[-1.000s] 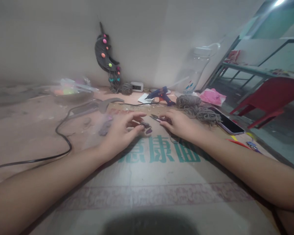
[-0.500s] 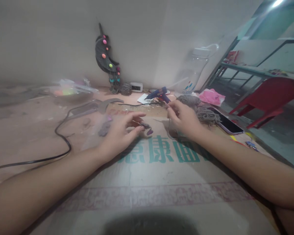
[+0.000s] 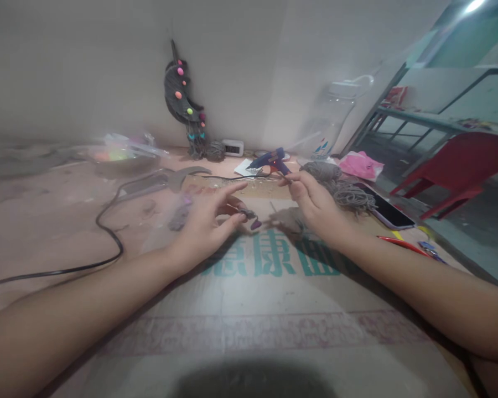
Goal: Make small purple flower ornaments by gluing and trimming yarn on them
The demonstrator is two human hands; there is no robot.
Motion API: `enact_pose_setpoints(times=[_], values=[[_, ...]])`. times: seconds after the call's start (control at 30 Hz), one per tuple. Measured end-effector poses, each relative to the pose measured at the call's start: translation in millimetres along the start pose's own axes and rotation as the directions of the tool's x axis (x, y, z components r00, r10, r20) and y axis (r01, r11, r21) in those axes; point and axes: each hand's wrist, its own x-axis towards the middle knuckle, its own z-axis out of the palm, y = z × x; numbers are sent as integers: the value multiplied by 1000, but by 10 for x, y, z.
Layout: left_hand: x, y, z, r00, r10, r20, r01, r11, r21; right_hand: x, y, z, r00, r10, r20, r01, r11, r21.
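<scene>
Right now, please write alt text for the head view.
The left hand pinches a small grey-and-purple piece over printed cardboard; the right hand holds a thin, indistinct item near a blue glue gun and grey yarn.

A craft workspace occupies a table (image 3: 58,224): gray yarn (image 3: 353,197) lies right of a blue glue gun (image 3: 276,160), and 1 bright-dotted crescent ornament (image 3: 175,100) is against the wall (image 3: 249,66) to the gun's left.

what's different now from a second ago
The right hand has moved forward, toward the blue glue gun, and slightly right. The scissor blades seen earlier no longer show clearly; whether it let go of them cannot be told. The left hand still pinches the small grey and purple piece; glue gun and grey yarn stayed put.
</scene>
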Motion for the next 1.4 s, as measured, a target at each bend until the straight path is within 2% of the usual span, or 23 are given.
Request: enact_pose_setpoints(times=[0.1, 0.17, 0.3, 0.4, 0.67, 0.83, 0.97, 1.07, 1.17, 1.27, 1.4], values=[[4, -5, 4, 1000, 1, -5, -1, 1000, -13, 0, 17, 0, 999, 52, -12, -52, 999, -15], [6, -7, 5, 1000, -2, -1, 2, 1000, -28, -15, 4, 7, 999, 37, 23, -36, 998, -44], [1, 0, 3, 1000, 3, -2, -3, 999, -53, -51, -41, 34, 988, -92, 127, 99, 994, -46], [-11, 10, 0, 999, 32, 4, -32, 999, -23, -55, -35, 55, 969, -185, 162, 199, 978, -70], [-25, -2, 0, 991, 135, -11, -134, 988, 77, -33, 39, 75, 953, -247, 174, 267, 958, -106], [-2, -27, 14, 997, 57, -42, -60, 995, -80, -40, 88, 82, 942, -311, 127, 325, 939, -115], [7, -46, 15, 999, 24, -34, -28, 992, -123, -45, 95, 82, 929, -350, 120, 364, 922, -132], [6, -59, 15, 999, 13, -36, -17, 992, -126, -49, 58, 71, 933, -337, 128, 352, 929, -119], [17, -51, 15, 999, -18, -47, 12, 991, -130, -54, 45, 84, 957, -246, 153, 262, 960, -98], [44, -24, 11, 994, -111, -2, 110, 985, -132, -52, 125, 138, 973, -135, 185, 159, 980, -122], [84, -10, -4, 978, -206, 24, 208, 967, -151, -35, 244, 184, 978, -81, 193, 119, 975, -189]])
